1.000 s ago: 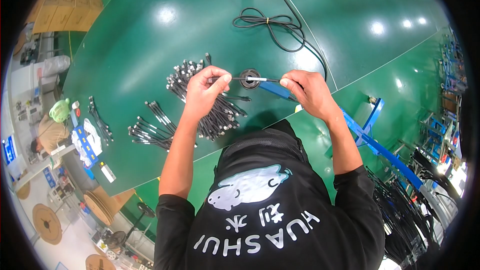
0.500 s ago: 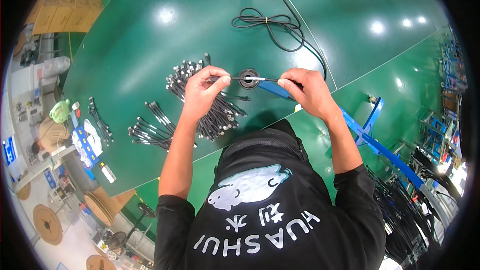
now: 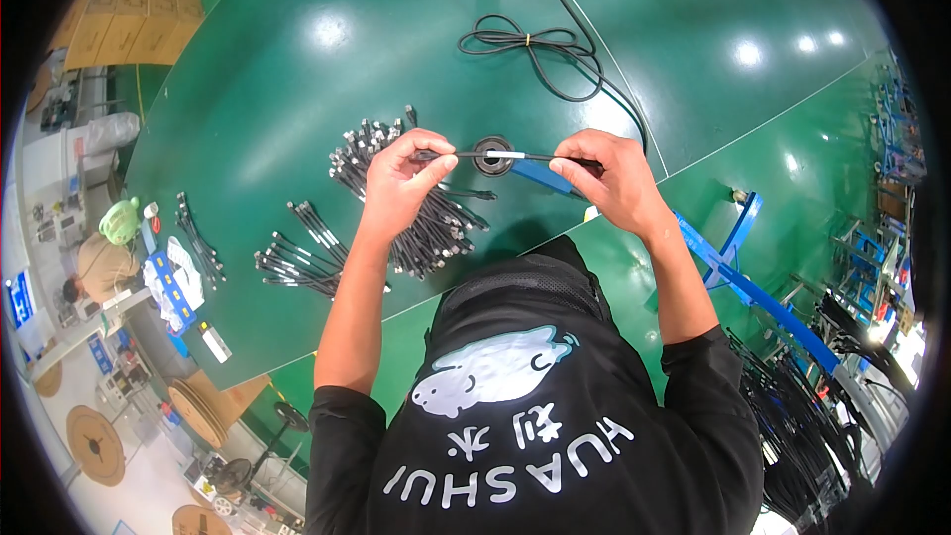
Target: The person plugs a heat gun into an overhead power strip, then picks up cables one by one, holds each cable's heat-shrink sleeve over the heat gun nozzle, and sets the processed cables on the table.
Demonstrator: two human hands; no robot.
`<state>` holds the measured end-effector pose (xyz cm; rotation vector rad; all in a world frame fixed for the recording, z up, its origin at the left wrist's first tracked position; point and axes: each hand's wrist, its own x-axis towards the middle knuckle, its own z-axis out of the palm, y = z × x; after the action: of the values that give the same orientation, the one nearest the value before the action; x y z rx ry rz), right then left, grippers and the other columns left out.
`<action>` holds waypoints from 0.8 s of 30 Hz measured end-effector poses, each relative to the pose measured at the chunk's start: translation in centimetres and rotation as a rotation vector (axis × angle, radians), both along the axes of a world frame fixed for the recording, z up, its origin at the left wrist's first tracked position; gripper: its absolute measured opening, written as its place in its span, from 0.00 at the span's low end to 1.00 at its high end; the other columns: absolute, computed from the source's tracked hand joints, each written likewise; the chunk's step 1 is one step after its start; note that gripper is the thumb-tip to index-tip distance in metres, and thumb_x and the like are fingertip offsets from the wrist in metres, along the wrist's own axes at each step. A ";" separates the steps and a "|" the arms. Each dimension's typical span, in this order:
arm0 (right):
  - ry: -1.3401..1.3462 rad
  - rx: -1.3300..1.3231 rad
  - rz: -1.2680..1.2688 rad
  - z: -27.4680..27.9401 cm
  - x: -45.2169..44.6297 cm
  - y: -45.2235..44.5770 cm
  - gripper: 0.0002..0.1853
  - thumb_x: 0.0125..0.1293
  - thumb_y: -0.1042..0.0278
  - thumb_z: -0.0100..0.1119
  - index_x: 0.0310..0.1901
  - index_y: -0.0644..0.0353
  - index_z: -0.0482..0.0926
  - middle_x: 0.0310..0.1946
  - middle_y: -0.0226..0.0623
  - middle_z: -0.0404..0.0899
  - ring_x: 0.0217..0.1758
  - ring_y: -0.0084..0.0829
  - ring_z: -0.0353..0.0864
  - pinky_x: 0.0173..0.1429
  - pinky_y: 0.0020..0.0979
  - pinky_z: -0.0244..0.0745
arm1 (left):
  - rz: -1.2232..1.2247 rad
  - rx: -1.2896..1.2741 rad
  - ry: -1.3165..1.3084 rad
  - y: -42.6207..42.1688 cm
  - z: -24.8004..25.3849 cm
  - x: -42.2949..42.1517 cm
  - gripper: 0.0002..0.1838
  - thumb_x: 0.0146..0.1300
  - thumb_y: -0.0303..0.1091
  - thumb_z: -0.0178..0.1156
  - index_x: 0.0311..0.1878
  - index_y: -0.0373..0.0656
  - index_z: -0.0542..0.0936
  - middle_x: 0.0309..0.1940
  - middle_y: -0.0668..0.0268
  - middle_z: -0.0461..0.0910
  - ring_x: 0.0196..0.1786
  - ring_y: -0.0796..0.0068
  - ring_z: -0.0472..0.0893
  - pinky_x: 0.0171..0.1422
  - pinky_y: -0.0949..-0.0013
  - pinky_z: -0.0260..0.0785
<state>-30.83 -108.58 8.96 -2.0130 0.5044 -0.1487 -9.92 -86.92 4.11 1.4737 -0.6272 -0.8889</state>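
One thin black cable (image 3: 541,157) is held roughly level over the green table (image 3: 277,109) in the head view, pinched by the left hand (image 3: 401,173) and right hand (image 3: 609,173) on either side of its white label (image 3: 507,155). It is judged light and springy, best gripped on the sheath beside the label.

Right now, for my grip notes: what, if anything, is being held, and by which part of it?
A black cable: the left hand and right hand pinch it on either side of its white label.
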 end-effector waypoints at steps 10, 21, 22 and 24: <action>0.006 -0.036 -0.010 0.2 0.2 0.0 0.07 0.64 0.70 0.70 0.39 0.64 0.83 0.31 0.38 0.81 0.29 0.34 0.79 0.36 0.33 0.75 | 0.007 -0.030 -0.110 -0.1 -0.1 0.1 0.08 0.62 0.19 0.71 0.43 0.39 0.85 0.44 0.67 0.83 0.42 0.81 0.79 0.45 0.76 0.71; -0.021 -0.084 -0.026 -0.1 0.3 0.0 0.07 0.62 0.72 0.71 0.38 0.63 0.83 0.32 0.37 0.81 0.30 0.33 0.80 0.37 0.33 0.77 | 0.021 -0.071 -0.255 -0.4 0.2 0.2 0.08 0.58 0.17 0.72 0.39 0.39 0.86 0.41 0.65 0.85 0.39 0.81 0.79 0.44 0.75 0.71; -0.025 -0.089 -0.028 -0.1 0.3 0.0 0.07 0.61 0.72 0.71 0.38 0.63 0.83 0.32 0.37 0.81 0.30 0.33 0.80 0.37 0.33 0.77 | 0.020 -0.078 -0.259 -0.5 0.2 0.1 0.08 0.58 0.17 0.72 0.39 0.39 0.86 0.41 0.65 0.85 0.39 0.80 0.79 0.44 0.75 0.71; -0.029 -0.086 -0.033 -0.1 0.3 0.0 0.07 0.61 0.73 0.72 0.38 0.63 0.83 0.32 0.37 0.81 0.30 0.33 0.80 0.37 0.33 0.77 | 0.019 -0.085 -0.263 -0.5 0.2 0.1 0.08 0.57 0.17 0.72 0.38 0.39 0.86 0.41 0.65 0.85 0.40 0.80 0.79 0.44 0.75 0.72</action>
<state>-30.58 -108.53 8.81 -2.0841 0.5207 -0.2235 -9.79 -87.39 4.29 1.5289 -0.8333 -0.6504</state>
